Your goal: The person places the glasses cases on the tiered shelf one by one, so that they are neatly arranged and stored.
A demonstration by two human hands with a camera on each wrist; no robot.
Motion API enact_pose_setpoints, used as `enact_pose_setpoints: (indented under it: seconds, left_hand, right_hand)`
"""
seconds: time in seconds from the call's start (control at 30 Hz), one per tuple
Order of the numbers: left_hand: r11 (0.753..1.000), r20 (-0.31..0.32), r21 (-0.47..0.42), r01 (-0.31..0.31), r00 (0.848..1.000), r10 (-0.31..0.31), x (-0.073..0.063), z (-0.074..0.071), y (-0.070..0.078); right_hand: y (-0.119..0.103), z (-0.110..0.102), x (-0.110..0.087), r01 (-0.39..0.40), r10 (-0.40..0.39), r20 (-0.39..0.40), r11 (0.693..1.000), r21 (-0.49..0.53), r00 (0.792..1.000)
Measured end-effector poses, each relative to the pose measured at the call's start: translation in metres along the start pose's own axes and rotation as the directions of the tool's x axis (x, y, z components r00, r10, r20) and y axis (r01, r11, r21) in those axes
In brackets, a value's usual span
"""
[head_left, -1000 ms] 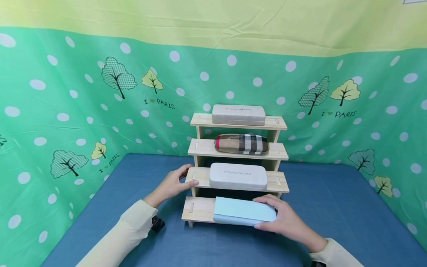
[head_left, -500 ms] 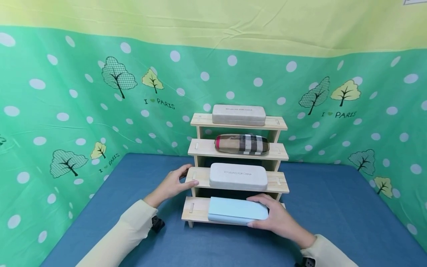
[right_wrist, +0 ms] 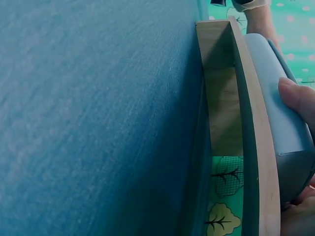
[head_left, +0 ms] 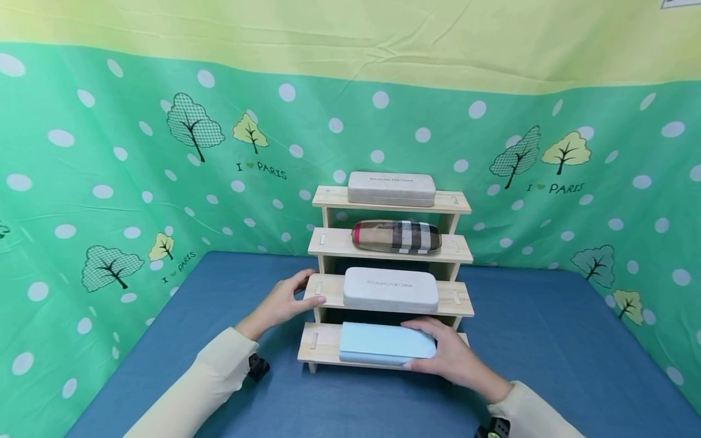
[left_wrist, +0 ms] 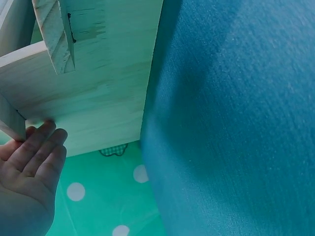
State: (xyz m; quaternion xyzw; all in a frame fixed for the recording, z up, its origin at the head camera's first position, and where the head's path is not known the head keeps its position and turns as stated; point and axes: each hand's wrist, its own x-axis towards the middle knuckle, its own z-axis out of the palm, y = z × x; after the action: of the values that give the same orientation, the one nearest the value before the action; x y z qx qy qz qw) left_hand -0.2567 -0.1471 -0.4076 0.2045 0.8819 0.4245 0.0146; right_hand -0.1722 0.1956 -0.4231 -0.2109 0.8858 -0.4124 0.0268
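Observation:
A light-blue glasses case (head_left: 378, 344) lies on the lowest shelf of a stepped wooden rack (head_left: 330, 347). My right hand (head_left: 446, 356) grips its right end, thumb at the front and fingers at the back. In the right wrist view the thumb presses the front of the blue case (right_wrist: 275, 98), just above the shelf board. My left hand (head_left: 285, 304) holds the left end of the second shelf from the bottom, thumb on its top. From the left wrist, the fingers of that hand (left_wrist: 32, 172) reach along the rack's side panel (left_wrist: 98, 88).
A whitish glasses case (head_left: 391, 289) sits on the second shelf from the bottom, a plaid case (head_left: 397, 236) above it, and a grey case (head_left: 391, 188) on top. The rack stands on a blue tablecloth (head_left: 547, 353), before a green dotted curtain (head_left: 339, 146).
The blue case has shifted left and now lies straighter along the lowest shelf, with my right hand moving along on it. My left hand keeps its place on the rack.

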Motion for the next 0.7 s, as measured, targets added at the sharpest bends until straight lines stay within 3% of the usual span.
enact_pose_setpoints:
  seconds: [0.4, 0.7]
  left_hand:
    - [0.997, 0.002, 0.074, -0.023, 1.000, 0.023, 0.004, 0.002, 0.002]
    - [0.992, 0.033, 0.124, 0.029, 0.999, -0.033, 0.003, -0.007, 0.005]
  right_hand:
    - [0.005, -0.005, -0.003, 0.041, -0.041, -0.002, 0.999, 0.001, 0.999]
    - [0.007, -0.028, -0.023, 0.087, -0.088, -0.020, 0.995, -0.038, 0.996]
